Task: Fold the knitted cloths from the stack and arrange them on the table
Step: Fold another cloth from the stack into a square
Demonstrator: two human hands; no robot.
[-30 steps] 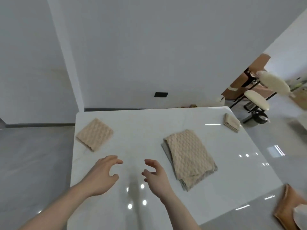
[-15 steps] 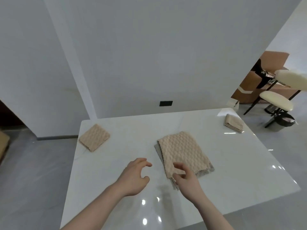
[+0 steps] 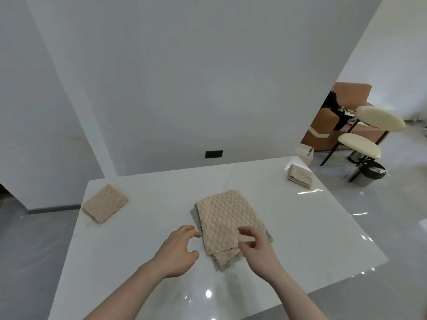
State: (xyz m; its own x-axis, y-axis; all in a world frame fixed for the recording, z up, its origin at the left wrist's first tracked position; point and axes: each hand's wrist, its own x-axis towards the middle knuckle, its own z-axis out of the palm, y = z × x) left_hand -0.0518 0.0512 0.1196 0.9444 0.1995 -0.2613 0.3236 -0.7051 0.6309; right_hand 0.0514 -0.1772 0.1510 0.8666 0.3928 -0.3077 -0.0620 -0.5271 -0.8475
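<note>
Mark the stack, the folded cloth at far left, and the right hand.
stack (image 3: 221,218), head view, middle of the top beige cloth.
left folded cloth (image 3: 105,203), head view, centre of its top face.
right hand (image 3: 258,252), head view, back of the hand, over the stack's near corner.

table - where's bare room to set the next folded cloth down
Bare patches on the table: the far middle strip between the left folded cloth and the right folded cloth; the right side beyond the stack; the near edge. Crowded: the stack's near end, where the left hand and right hand work.
</note>
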